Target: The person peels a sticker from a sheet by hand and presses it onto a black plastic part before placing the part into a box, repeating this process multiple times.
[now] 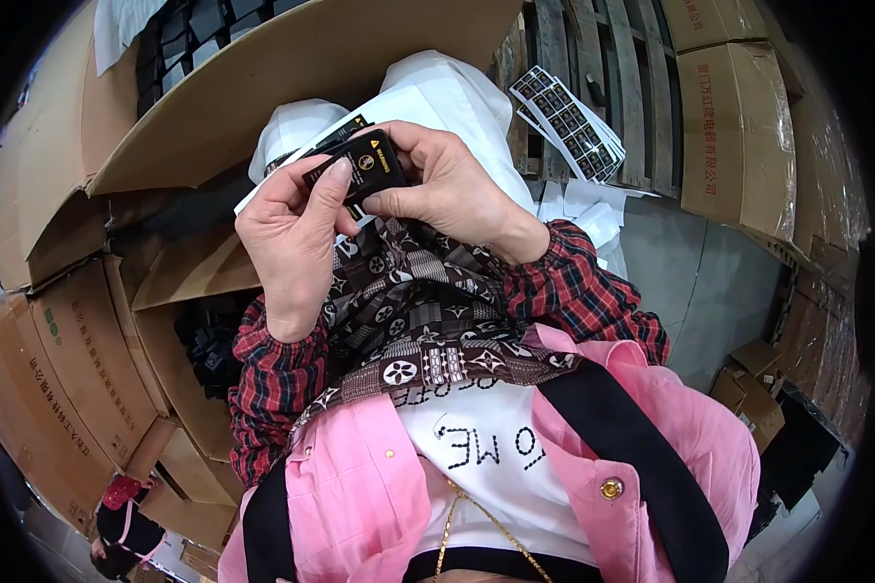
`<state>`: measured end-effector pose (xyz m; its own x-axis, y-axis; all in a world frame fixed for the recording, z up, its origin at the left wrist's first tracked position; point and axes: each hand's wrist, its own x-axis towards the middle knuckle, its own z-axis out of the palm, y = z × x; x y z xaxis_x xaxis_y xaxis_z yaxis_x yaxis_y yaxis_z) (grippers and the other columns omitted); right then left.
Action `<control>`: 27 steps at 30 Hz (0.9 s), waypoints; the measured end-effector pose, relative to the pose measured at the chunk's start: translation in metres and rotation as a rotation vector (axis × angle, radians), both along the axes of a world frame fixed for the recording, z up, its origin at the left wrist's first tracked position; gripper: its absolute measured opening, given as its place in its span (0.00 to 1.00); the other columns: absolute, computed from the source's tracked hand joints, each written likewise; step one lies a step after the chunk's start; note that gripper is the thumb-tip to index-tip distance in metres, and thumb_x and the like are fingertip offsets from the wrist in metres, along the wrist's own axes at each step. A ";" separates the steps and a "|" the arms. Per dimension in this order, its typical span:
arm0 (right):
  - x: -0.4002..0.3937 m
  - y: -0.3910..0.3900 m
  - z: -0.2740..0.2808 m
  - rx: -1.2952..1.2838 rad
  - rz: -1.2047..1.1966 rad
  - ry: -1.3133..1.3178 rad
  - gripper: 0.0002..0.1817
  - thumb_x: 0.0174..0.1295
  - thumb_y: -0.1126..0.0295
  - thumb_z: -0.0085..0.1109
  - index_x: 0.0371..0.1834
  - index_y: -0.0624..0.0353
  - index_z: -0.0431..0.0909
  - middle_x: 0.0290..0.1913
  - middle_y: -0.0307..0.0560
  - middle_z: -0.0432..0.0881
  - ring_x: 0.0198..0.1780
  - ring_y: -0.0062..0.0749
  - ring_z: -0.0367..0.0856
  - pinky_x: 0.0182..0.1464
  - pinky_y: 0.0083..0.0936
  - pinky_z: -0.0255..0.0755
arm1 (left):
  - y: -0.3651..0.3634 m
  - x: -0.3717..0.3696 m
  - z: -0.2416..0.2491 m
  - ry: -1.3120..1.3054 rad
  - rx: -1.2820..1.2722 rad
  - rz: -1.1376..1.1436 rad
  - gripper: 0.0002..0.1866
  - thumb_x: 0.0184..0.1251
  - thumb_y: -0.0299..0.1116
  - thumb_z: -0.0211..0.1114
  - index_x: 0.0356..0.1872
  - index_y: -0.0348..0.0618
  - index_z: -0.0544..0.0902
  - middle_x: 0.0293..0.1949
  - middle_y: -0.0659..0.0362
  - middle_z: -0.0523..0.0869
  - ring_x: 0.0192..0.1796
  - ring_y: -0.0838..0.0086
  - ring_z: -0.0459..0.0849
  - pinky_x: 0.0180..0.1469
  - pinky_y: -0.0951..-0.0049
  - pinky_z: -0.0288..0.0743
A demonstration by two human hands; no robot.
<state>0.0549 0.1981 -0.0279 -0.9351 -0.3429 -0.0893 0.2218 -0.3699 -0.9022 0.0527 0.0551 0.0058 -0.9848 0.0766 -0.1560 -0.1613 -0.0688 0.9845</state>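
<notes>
A black, flat piece [379, 160] with a yellow-and-white warning label on it is between my two hands above my lap. My left hand [292, 222] grips its left side, thumb pressed on the label face. On the right, my right hand [449, 189] pinches the same piece between thumb and curled fingers. Behind the hands, a white sheet [250, 197] with black labels lies across my lap, mostly covered by the hands. Whether the warning label is fully stuck down cannot be made out.
An open carton [292, 49] with black parts [204, 34] inside stands ahead. More label sheets [574, 126] lie on a wooden pallet [627, 73]. Stacked cartons [724, 136] rise on the right. At left, another carton [190, 379] holds black parts. Another person [131, 525] is at lower left.
</notes>
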 end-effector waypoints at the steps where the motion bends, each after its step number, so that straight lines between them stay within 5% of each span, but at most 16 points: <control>1: 0.000 0.000 0.000 0.001 0.002 0.000 0.23 0.47 0.80 0.58 0.49 0.64 0.65 0.37 0.37 0.75 0.38 0.16 0.73 0.41 0.13 0.69 | 0.000 0.000 0.000 -0.008 0.015 0.001 0.08 0.55 0.27 0.61 0.34 0.33 0.78 0.19 0.64 0.76 0.16 0.86 0.71 0.19 0.89 0.63; 27: 0.000 0.000 0.002 0.014 0.019 -0.014 0.22 0.48 0.80 0.58 0.49 0.65 0.66 0.38 0.38 0.74 0.37 0.17 0.73 0.41 0.14 0.70 | 0.004 0.002 -0.004 0.082 -0.089 0.023 0.07 0.54 0.25 0.61 0.33 0.31 0.77 0.21 0.63 0.77 0.18 0.87 0.71 0.21 0.89 0.66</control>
